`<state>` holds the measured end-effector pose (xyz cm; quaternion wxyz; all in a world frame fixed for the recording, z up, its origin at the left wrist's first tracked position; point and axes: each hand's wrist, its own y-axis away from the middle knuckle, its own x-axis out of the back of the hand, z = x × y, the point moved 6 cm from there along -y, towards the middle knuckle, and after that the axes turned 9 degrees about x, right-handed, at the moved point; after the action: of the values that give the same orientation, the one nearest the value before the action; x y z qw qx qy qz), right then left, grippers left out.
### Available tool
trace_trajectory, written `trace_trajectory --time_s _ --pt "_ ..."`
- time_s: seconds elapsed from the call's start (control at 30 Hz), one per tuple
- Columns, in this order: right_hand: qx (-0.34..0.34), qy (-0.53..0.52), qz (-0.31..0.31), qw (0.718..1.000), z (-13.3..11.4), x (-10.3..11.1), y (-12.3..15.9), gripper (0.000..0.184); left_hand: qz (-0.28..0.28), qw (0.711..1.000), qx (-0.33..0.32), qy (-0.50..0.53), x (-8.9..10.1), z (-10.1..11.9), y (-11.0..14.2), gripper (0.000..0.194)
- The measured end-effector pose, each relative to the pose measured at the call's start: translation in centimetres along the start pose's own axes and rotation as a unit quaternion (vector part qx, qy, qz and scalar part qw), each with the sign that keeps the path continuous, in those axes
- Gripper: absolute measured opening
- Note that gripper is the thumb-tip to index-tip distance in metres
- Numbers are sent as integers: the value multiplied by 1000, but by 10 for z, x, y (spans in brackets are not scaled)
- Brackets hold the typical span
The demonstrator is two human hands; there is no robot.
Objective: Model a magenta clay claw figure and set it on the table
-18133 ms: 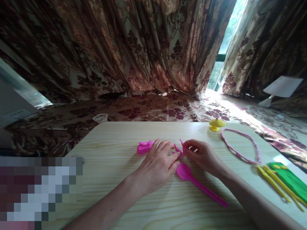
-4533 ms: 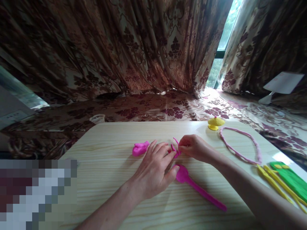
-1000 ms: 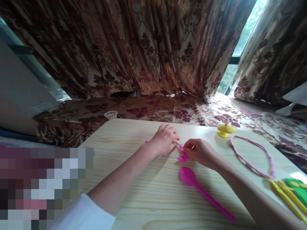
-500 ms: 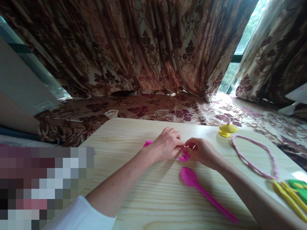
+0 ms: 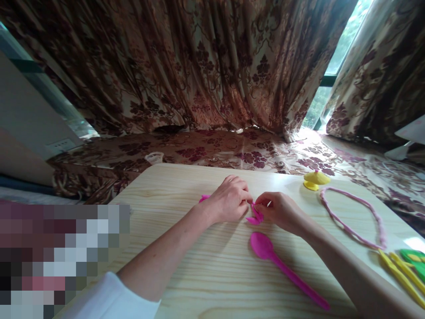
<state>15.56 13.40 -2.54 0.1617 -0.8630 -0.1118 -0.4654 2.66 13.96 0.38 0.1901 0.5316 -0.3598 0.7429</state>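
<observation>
Bright pink modelling clay (image 5: 255,219), in a small curled shape, lies in the middle of the table. My right hand (image 5: 277,208) pinches its upper end between thumb and fingertips. Just left of that pinch, my left hand (image 5: 230,199) is closed with the fingers curled down; whatever its fingertips hold is hidden. Another pink clay piece (image 5: 204,198) shows behind my left wrist, mostly covered. Below the hands lies a pink spoon shape (image 5: 262,244), its bowl towards the clay and its long handle pointing to the lower right.
To the right are a small yellow mushroom-like piece (image 5: 316,178), a twisted pale pink loop (image 5: 360,203), yellow stick-like tools (image 5: 403,279) and a green piece (image 5: 413,263). A clear cup (image 5: 154,157) stands behind the wooden table's (image 5: 186,177) far left corner. Patterned curtains (image 5: 212,66) hang behind.
My left hand has shifted slightly left, opening a small gap to the right fingertips. My right hand stays at the pink clay, and the other things lie as before.
</observation>
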Motion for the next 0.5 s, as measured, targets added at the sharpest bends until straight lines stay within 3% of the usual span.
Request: trace_trajectory --time_s 0.5 --pt "7 -2 2 1000 0 0 0 19 7 1000 9 -5 0 0 0 19"
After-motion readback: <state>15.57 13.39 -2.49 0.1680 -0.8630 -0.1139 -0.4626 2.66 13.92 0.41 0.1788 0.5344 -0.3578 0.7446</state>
